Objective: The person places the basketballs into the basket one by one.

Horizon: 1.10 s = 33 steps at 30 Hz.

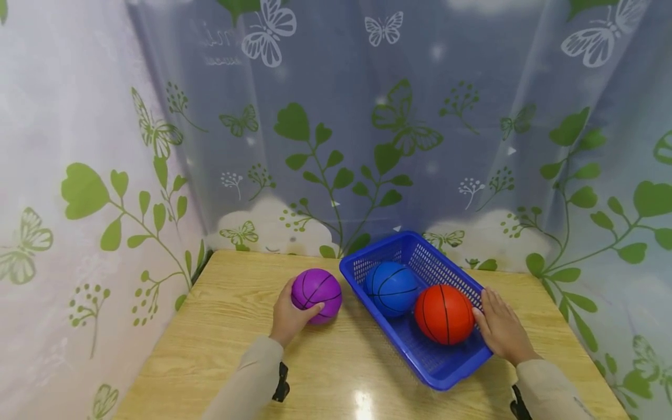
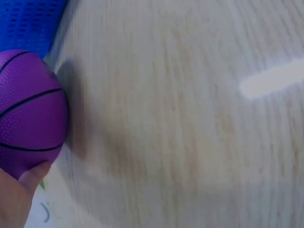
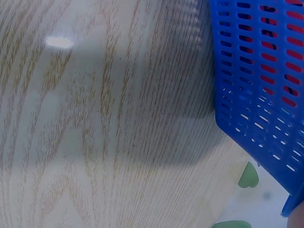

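My left hand (image 1: 291, 315) grips a purple mini basketball (image 1: 317, 294) from its left side, thumb across the front; the fingers behind the ball are partly hidden. In the left wrist view, the thumb presses the pebbled surface of the same ball (image 2: 33, 114). A blue plastic basket (image 1: 420, 370) stands at an angle just right of it. Inside lie a blue ball (image 1: 391, 289) and a red ball (image 1: 444, 315), side by side. Along the basket's right rim rests my right hand (image 1: 501, 326), fingers straight, thumb at the rim beside the red ball.
Everything stands on a wood-grain table (image 1: 210, 350). A curtain (image 1: 336, 146) printed with leaves and butterflies hangs behind the table and along both sides. The perforated basket wall (image 3: 261, 85) fills the right of the right wrist view.
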Available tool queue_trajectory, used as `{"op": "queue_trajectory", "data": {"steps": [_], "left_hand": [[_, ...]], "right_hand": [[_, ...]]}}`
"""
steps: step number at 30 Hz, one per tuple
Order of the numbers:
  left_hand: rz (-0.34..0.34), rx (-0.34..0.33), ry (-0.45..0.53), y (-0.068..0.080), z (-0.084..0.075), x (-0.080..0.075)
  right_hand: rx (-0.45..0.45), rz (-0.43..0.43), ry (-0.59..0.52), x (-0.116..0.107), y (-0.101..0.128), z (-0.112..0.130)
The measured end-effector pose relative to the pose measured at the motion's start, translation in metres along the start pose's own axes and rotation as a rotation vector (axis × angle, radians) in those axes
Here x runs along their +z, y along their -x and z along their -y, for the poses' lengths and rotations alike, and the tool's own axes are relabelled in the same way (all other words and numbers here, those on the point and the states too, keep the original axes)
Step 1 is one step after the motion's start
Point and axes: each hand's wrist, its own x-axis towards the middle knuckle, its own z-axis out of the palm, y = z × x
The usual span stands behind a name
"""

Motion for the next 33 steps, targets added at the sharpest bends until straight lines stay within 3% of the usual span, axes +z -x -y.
{"op": "queue_trajectory", "data": {"steps": [7, 11, 20, 25, 33], "left_hand": [[-0.049, -0.021, 0.006, 0.001, -0.005, -0.006], [-0.058, -0.017, -0.011, -0.007, -0.013, -0.01], [-0.056, 0.094, 0.062, -0.038, -0.059, -0.014], [-0.039, 0.129, 0.069, -0.05, -0.09, -0.003], [-0.018, 0.189, 0.09, -0.056, -0.13, 0.032]], "right_hand": [[0.003, 0.003, -0.004, 0.004, 0.001, -0.002], [0.002, 0.005, -0.009, 0.004, 0.002, -0.001], [-0.001, -0.009, -0.007, 0.003, 0.0, -0.002], [-0.002, -0.011, -0.002, 0.003, 0.0, -0.003], [-0.006, -0.017, 0.005, 0.001, 0.0, -0.001]]}}
